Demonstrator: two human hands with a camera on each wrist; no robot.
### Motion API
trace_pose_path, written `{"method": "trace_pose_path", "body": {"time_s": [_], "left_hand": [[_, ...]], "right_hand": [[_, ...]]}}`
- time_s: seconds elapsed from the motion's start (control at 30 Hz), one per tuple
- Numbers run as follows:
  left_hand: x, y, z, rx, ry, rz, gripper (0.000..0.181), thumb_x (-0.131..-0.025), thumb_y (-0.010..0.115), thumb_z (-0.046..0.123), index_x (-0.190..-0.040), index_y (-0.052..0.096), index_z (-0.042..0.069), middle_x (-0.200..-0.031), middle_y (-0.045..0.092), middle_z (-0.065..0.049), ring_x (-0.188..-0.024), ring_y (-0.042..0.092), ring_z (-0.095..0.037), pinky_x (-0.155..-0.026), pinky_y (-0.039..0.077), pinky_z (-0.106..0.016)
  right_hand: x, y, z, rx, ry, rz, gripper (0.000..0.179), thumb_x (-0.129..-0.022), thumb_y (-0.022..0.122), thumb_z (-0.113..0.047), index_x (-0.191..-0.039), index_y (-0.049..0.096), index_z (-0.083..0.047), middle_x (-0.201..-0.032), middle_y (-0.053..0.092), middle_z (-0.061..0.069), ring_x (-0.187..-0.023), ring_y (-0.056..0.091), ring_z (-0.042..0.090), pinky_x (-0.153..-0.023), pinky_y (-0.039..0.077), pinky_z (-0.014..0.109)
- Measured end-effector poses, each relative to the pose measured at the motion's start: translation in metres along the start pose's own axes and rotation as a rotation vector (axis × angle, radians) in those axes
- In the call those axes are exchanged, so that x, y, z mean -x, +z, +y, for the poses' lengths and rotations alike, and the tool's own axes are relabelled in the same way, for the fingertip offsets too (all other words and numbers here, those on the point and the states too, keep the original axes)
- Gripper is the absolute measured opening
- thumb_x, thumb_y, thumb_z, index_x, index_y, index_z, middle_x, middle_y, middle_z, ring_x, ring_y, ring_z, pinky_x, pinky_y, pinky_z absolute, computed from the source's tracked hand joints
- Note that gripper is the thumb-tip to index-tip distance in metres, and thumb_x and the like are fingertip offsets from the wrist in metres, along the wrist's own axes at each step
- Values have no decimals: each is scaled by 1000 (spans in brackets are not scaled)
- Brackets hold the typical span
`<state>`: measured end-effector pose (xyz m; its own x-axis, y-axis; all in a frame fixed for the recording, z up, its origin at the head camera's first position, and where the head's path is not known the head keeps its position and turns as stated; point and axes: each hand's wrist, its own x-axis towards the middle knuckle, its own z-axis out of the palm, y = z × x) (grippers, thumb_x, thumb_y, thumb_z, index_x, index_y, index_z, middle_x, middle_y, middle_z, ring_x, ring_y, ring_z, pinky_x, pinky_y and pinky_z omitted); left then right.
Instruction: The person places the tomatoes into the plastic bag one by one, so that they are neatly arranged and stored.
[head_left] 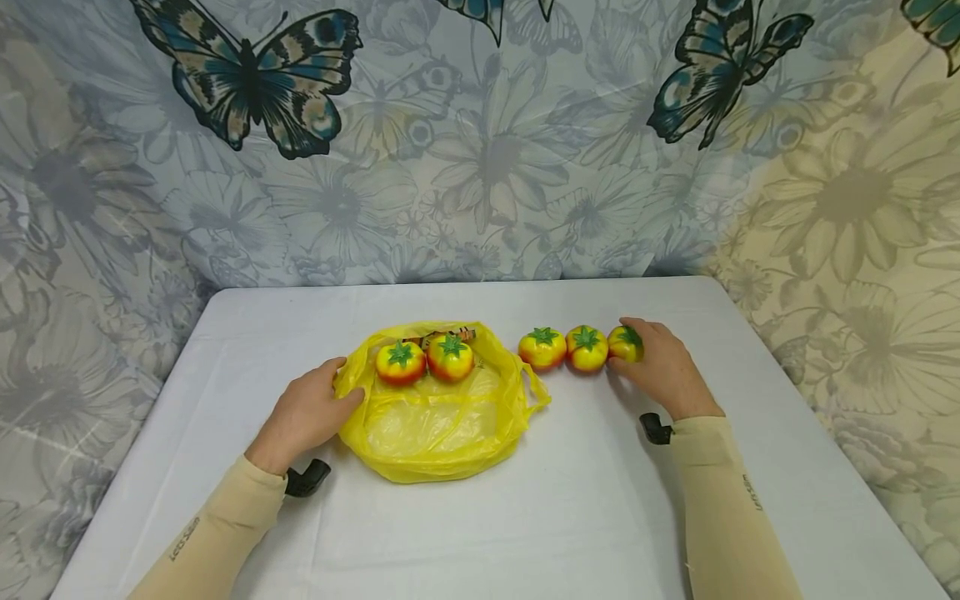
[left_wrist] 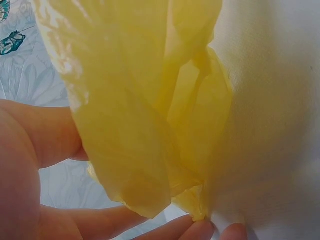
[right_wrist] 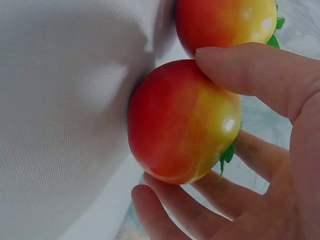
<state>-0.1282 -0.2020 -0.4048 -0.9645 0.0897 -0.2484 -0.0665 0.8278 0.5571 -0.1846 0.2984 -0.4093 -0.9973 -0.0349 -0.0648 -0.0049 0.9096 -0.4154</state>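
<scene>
A yellow plastic bag lies spread on the table with its mouth open. Inside it, two red-and-yellow toy tomatoes with green star-shaped tops, a left one and a right one, sit side by side. My left hand holds the bag's left rim between thumb and fingers; close up, the yellow film hangs between them. To the bag's right, three more toy tomatoes stand in a row. My right hand grips the rightmost toy tomato, thumb on one side and fingers round the other.
The other two in the row are a middle tomato and a left tomato, the latter close to the bag's handle loop. A small brown-patterned strip shows at the bag's back. White cloth covers the table; butterfly-patterned fabric hangs behind.
</scene>
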Motion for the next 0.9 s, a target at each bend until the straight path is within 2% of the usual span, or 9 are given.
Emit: {"method": "trace_pose_path", "body": {"time_s": [0.47,0.9], "left_hand": [[0,1,2,10,-8,-4,76,-108,57,38,-165,34,-6,-160,50,-33,-141,55,-49,-116,46,-66],[0,2,2,11,0,8,75,-107,57,36,-164,35,-7,-160,51,-33,-140,56,-47,-117,46,-65]], "right_hand": [[1,-5,3,5,33,-11,79,-99,74,-39,-162,42,-2,-157,45,36,-135,50,54,-115,42,74],[4,-14,5,-8,13,31,79,-99,74,-36,-163,42,-2,-157,45,36,-134,50,54,-112,43,74]]}}
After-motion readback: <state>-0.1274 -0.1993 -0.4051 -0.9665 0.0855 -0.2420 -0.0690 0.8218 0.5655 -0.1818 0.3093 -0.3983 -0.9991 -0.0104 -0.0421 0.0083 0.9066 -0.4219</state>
